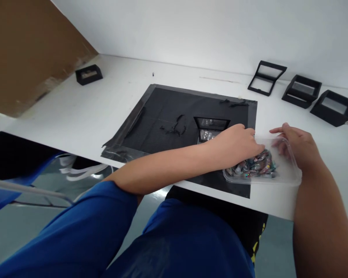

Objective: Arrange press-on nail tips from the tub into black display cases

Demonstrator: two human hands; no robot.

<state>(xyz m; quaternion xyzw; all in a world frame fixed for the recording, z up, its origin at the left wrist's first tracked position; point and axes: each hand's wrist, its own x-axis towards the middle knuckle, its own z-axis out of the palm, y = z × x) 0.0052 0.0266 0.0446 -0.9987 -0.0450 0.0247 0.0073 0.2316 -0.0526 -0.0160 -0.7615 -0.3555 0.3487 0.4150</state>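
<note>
A clear plastic tub (287,172) sits at the table's front edge, partly over the black mat, holding a heap of small shiny multicoloured pieces (258,165). My left hand (234,144) reaches across to the tub's left side, its fingers bent down over the pieces; what its fingertips touch is hidden. At the tub's right back corner is my right hand (295,144), fingers apart, some seen through the clear wall. Behind my left wrist an open black case (211,123) stands on the mat, with small clear round items inside, partly covered by my arm.
The black mat (162,116) is taped to the white table (75,112) and bears dark scraps (178,125). Three black cases (266,77) stand at the back right, one opened wide. Another black case (89,74) lies at the far left, near a brown panel (31,50).
</note>
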